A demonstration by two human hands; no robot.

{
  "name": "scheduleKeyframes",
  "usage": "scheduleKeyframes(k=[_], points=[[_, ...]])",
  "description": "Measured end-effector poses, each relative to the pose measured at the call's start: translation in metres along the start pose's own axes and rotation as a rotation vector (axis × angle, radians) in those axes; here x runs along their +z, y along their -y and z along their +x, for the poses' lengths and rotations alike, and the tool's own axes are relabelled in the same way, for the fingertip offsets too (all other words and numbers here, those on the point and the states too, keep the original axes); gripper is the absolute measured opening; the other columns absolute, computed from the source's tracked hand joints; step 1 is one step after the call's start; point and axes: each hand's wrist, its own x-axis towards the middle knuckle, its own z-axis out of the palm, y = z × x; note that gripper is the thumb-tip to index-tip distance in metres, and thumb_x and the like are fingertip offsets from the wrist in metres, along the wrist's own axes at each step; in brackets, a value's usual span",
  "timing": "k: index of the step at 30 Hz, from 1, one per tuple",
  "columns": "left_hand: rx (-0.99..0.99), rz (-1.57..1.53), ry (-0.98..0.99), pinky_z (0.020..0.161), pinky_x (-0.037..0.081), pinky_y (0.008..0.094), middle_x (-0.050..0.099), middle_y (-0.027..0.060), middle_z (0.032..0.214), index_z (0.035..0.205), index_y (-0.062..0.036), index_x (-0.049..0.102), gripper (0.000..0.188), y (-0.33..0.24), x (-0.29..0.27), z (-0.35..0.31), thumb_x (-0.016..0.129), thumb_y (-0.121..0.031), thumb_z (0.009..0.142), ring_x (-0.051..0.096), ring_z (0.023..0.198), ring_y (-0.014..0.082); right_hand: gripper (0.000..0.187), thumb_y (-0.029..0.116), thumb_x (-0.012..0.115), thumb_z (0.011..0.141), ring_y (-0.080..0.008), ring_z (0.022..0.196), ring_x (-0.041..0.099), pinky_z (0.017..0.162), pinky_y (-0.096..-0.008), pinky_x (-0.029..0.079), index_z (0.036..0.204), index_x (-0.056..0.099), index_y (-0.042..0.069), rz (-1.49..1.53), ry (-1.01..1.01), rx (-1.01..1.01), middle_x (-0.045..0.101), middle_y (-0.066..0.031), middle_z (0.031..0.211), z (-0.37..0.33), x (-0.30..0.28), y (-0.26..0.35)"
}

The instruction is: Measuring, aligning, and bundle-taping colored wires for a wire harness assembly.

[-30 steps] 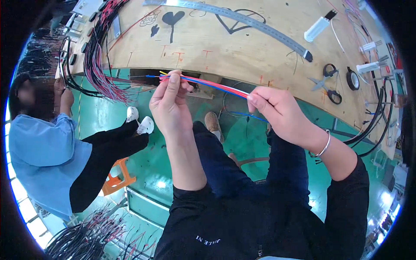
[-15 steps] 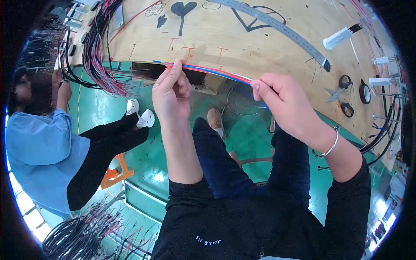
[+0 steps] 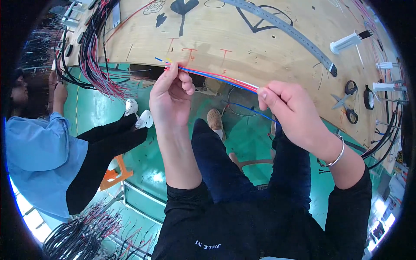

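Note:
A thin bundle of wires [image 3: 221, 78], red, blue and white, stretches between my two hands just off the near edge of the wooden table [image 3: 147, 43]. My left hand [image 3: 173, 89] pinches it close to its left end, where short blue, yellow and red tips stick out past the thumb. Farther right, my right hand [image 3: 286, 104] grips the same bundle between thumb and fingers. Below it a loose blue wire [image 3: 249, 107] hangs down toward my lap. How the wires run inside either hand is hidden.
On the table are a steel ruler [image 3: 286, 28], scissors [image 3: 344, 102], a roll of black tape [image 3: 368, 99] and white pegs [image 3: 345, 44]. Dark and red cables [image 3: 93, 56] hang over the left edge. A person in blue [image 3: 39, 147] sits left; a coil of cables [image 3: 78, 236] lies lower left.
My right hand has moved a little right and down, widening the gap between my hands. My left hand has shifted slightly left; the blue tip beyond it now points more upward.

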Motion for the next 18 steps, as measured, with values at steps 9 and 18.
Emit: scheduleKeyframes(k=[9,18], points=[[0.103,0.256,-0.090,0.039,0.024,0.0215,0.045,-0.0011,0.052,0.101,0.0058,0.067,0.022,0.002,0.008,0.000,0.061,-0.014,0.093,0.034,0.042,0.0061,0.033,0.022,0.048,0.100,-0.0078,0.060,0.041,0.056,-0.0260,0.035,0.076,0.057,0.001,0.020,0.027,0.042,0.045,0.0001,0.062,0.001,-0.001,0.002],[0.294,0.360,-0.084,0.047,0.042,0.0224,0.065,0.0087,0.071,0.094,0.0078,0.069,0.018,0.004,0.021,-0.038,0.065,-0.009,0.091,0.055,0.055,0.0110,0.032,0.021,0.049,0.100,-0.0081,0.058,0.048,0.060,-0.0234,0.042,0.078,0.060,0.000,0.162,0.250,0.158,0.053,0.0002,0.066,-0.020,-0.015,-0.011]])
